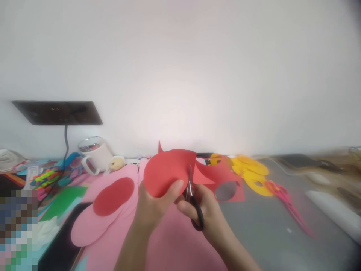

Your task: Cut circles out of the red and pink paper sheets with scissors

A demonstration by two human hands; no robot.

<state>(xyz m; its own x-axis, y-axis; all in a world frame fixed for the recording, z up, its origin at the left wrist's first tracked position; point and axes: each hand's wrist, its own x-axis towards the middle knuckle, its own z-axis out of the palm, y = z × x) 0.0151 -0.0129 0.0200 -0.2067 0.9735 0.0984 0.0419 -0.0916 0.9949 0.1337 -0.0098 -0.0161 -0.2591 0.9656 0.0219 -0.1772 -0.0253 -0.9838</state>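
My left hand [158, 203] grips a red paper piece [169, 169] with a rounded left edge, thumb on its face and the other fingers mostly hidden behind it. Closed round the black handles of a pair of scissors [197, 212] is my right hand [201, 203]. The scissors' blades point up and lie at the right part of the paper, where a strip curls away to the right. Red paper with a round hole [238, 188] lies behind my right hand. Pink rounded shapes [93, 227], with red ovals [114, 196] on top, lie left of my left hand.
A white mug [98, 156] stands at the back left, near colourful small items. A dark tablet-like object [63, 241] lies at the front left. Yellow paper shapes [251, 169] and pink scissors [293, 207] are on the grey surface [254, 233] at right. The wall rises behind.
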